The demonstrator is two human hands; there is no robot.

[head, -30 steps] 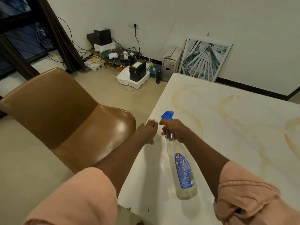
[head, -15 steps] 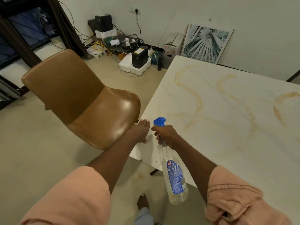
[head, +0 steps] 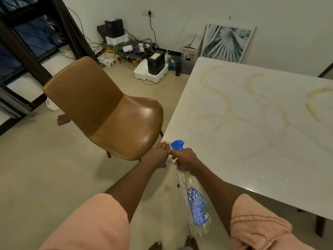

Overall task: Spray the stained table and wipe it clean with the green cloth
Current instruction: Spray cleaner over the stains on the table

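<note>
**Sprayer backs off the table before first squirt**

A person is gripping the spray bottle (head: 195, 201) by its neck in the right hand (head: 184, 156), blue nozzle (head: 177, 144) aimed over the stained table (head: 252, 159). The left hand (head: 159, 154), fingers straight and holding nothing, is resting at the table corner. Compared with a second ago, the person is standing farther back, bringing more brown streaks (head: 221, 98) within range. The green cloth is not in view.
</note>
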